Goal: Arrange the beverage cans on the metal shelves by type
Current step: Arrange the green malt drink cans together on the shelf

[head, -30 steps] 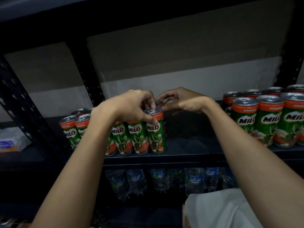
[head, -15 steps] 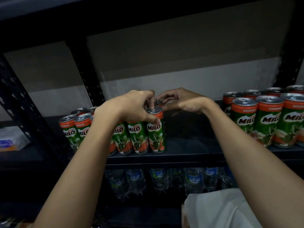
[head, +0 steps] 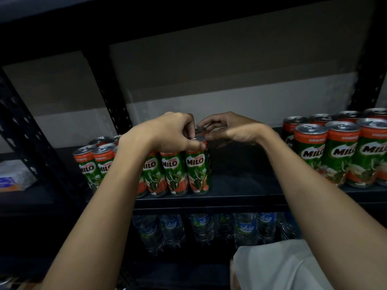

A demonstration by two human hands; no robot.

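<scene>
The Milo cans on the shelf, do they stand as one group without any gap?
No, the Milo cans under the hands and the Milo cans at the right are two groups, with bare shelf between them.

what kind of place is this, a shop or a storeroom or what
Probably a stockroom or shop back room. A dark perforated metal shelf holds two clusters of green and red Milo cans, wrapped packs of clear plastic water bottles sit below, and the wall behind is bare.
</scene>
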